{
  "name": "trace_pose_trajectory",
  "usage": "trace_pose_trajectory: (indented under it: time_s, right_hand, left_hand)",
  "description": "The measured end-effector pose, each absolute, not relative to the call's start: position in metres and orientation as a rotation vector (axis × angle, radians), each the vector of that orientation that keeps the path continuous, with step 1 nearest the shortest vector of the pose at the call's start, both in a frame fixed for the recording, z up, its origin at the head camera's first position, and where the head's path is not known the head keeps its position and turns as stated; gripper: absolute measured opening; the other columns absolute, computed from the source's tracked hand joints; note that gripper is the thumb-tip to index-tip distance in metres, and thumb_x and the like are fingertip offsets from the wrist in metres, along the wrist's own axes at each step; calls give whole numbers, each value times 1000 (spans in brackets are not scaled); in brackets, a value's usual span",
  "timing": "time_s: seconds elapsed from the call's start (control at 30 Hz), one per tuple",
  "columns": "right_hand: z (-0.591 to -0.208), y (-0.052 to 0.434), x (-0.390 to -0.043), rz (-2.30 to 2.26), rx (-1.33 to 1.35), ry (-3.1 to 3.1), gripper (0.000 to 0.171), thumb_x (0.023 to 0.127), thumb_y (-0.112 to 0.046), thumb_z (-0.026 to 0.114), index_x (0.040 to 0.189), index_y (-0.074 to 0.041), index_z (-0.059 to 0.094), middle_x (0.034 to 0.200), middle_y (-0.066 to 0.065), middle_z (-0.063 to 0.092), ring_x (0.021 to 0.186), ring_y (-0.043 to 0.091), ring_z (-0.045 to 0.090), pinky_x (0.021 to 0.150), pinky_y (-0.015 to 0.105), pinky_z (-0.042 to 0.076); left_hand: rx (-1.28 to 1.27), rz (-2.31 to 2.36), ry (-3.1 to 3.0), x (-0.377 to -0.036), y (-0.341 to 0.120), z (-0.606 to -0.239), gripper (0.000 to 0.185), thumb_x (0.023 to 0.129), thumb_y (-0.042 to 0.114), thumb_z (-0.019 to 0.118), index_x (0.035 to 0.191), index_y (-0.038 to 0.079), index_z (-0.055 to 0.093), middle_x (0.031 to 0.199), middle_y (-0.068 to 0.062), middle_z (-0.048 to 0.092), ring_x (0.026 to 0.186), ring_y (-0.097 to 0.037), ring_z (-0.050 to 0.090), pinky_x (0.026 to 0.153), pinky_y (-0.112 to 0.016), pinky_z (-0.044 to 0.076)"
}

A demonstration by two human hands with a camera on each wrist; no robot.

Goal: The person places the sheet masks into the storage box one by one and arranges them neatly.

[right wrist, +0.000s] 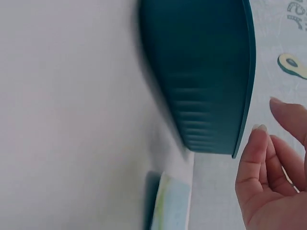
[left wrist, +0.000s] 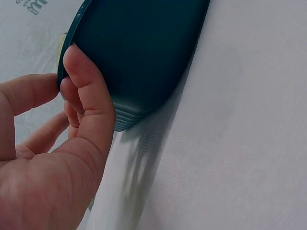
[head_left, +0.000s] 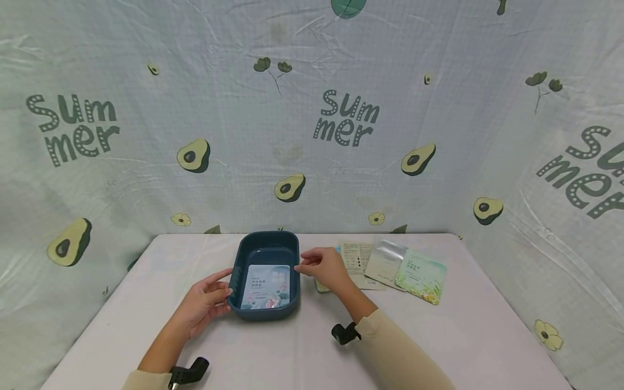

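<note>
Avocado-print cloth hangs behind the pale bench (head_left: 439,346), and we take the dark blue tray (head_left: 266,250) as our landmark. It sits at the bench's middle with one sheet-mask packet (head_left: 266,287) lying flat inside. Our left hand (head_left: 203,304) grips the tray's left rim, thumb over the edge and fingers (left wrist: 88,103) curled against the outer wall. Our right hand (head_left: 325,268) hovers at the tray's right rim, fingers (right wrist: 254,163) loosely released and holding nothing. Right of the tray, more packets (head_left: 390,266) lie fanned on the bench. We judge the packing is under way, one packet in; next, the right hand would need to reach right and pinch another.
</note>
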State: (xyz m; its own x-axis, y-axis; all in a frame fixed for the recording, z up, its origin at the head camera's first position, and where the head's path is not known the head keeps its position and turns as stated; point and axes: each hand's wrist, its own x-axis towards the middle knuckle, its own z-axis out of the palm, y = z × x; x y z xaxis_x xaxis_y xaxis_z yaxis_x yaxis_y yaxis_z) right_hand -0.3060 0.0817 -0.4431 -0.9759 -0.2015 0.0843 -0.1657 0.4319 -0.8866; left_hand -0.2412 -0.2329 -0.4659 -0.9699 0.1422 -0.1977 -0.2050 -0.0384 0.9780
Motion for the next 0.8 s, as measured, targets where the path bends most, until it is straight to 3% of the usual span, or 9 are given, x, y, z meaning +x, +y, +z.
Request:
trace_pose_trajectory:
  time_s: [0.43, 0.8]
  right_hand:
    - [-461, 105, -285, -1878, -289, 2470, 45, 86, -29, 84, 123, -6, 73, 105, 4, 77, 93, 13, 71, 83, 24, 59]
    - [-465, 129, -271, -2148, -239, 2308, 42, 85, -13, 83, 123, 3, 70, 110, 13, 76, 99, 16, 74, 85, 22, 59]
  left_hand:
    - [-77, 2103, 2002, -241, -232, -465, 63, 104, 7, 55, 161, 7, 29, 108, -3, 58, 82, -14, 63, 75, -26, 59]
    - [-87, 2108, 1998, -240, -231, -464, 63, 104, 7, 55, 161, 7, 29, 107, -2, 58, 82, -14, 63, 75, -26, 59]
